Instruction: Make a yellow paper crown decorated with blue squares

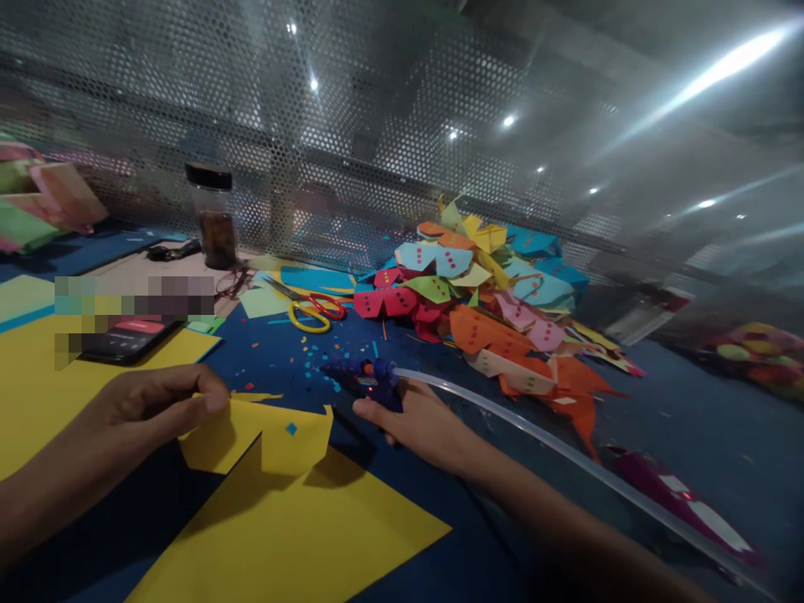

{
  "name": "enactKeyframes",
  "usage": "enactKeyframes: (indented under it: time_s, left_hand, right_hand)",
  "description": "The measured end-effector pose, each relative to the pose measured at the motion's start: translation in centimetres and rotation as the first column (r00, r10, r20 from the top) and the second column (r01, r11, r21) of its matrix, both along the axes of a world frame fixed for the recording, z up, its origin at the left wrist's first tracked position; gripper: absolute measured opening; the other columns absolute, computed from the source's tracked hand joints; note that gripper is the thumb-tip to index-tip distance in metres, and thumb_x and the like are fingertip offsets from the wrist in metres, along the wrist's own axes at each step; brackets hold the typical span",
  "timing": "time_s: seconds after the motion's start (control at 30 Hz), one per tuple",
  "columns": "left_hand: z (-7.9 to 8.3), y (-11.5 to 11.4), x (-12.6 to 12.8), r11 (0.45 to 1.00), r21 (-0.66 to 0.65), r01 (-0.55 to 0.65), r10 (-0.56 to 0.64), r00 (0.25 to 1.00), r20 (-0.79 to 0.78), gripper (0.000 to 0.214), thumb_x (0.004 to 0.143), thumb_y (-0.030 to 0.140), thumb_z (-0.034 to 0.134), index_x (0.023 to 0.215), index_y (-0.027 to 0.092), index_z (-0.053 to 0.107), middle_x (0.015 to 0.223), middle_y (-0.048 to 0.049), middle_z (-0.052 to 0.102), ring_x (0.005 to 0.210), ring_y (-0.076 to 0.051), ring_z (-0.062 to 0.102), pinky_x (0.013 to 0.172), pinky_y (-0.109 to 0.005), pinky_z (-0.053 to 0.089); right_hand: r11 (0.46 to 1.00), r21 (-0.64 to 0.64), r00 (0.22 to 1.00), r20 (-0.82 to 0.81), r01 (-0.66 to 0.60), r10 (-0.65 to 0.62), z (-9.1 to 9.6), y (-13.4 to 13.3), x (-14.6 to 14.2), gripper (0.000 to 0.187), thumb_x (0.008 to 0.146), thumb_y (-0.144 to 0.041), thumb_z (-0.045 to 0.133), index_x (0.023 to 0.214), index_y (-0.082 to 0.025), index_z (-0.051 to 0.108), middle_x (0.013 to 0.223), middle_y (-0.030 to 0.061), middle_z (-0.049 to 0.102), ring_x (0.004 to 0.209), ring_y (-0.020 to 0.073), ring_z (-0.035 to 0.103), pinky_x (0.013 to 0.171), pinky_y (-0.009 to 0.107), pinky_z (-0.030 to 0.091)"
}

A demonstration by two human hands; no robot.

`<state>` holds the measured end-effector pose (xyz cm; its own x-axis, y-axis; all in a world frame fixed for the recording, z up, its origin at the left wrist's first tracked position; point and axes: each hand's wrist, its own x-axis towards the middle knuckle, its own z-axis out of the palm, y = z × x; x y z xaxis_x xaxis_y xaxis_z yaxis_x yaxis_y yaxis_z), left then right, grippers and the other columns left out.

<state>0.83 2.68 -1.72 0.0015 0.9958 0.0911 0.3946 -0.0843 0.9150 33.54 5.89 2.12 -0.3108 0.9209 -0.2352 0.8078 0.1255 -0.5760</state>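
My left hand (154, 410) pinches the top edge of a cut and folded yellow paper piece (298, 452) between thumb and fingers. A small blue paper square (291, 429) lies on its right part. My right hand (427, 423) is wrapped round a dark blue glue gun (361, 374), its nozzle pointing left. A long clear glue stick (533, 419) runs out of the back of the gun, over my right forearm. The nozzle is apart from the yellow piece. Beneath that piece lies a larger yellow sheet (301, 536) on the dark blue table.
Scissors (311, 314) with yellow and red handles lie beyond small paper scraps. Behind and right rises a heap of folded coloured paper pieces (490, 301). A phone (131, 339) and a lidded jar (217, 222) stand left. A purple object (682, 502) lies right.
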Motion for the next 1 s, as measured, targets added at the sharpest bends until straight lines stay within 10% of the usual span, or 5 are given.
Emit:
enactKeyframes:
  time_s: [1.0]
  left_hand:
    - [0.62, 0.08, 0.81, 1.0, 0.022, -0.009, 0.008, 0.999, 0.04, 0.028, 0.069, 0.055, 0.073, 0.061, 0.028, 0.074, 0.061, 0.0006, 0.066, 0.057, -0.02, 0.059, 0.051, -0.025, 0.044]
  right_hand:
    - [0.999, 0.043, 1.0, 0.027, 0.01, -0.012, 0.23, 0.05, -0.6, 0.04, 0.099, -0.054, 0.061, 0.114, -0.018, 0.069, 0.065, -0.0017, 0.064, 0.065, 0.0206, 0.065, 0.066, 0.03, 0.044]
